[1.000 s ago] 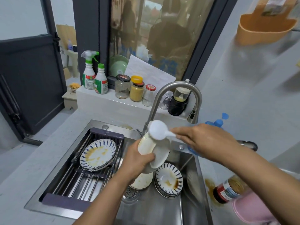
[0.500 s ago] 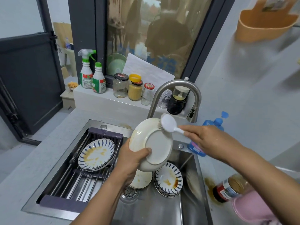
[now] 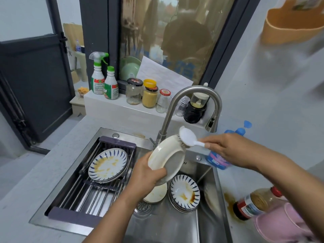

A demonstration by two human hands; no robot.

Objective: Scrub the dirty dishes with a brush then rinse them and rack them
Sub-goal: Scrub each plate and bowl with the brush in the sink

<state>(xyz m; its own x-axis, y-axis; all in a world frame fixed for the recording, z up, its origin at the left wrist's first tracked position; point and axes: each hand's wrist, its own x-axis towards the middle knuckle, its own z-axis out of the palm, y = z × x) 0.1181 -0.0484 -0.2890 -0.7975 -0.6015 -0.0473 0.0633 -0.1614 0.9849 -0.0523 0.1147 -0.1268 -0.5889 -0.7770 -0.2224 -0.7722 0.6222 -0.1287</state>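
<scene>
My left hand point(image 3: 146, 174) grips a cream plate point(image 3: 168, 155) by its lower rim, tilted on edge above the sink, its underside facing me. My right hand point(image 3: 231, 151) holds the handle of a white dish brush point(image 3: 188, 138), whose bristles press on the plate's upper rim. A blue-patterned plate with brown stains point(image 3: 108, 164) lies on the drying rack point(image 3: 91, 192) over the left of the sink. In the sink bottom sit a stack of stained blue-patterned plates point(image 3: 185, 192) and a cream plate point(image 3: 157, 194), partly hidden by my hand.
The curved steel tap point(image 3: 194, 95) arches just behind the plate. Jars and spray bottles point(image 3: 105, 81) line the ledge behind the steel sink point(image 3: 208, 221). A blue soap bottle point(image 3: 217, 161) stands under my right hand. A tipped jar point(image 3: 252, 204) and brown spill lie at right.
The brush has moved from the plate's centre to its upper right rim. My left hand has turned the plate more on edge.
</scene>
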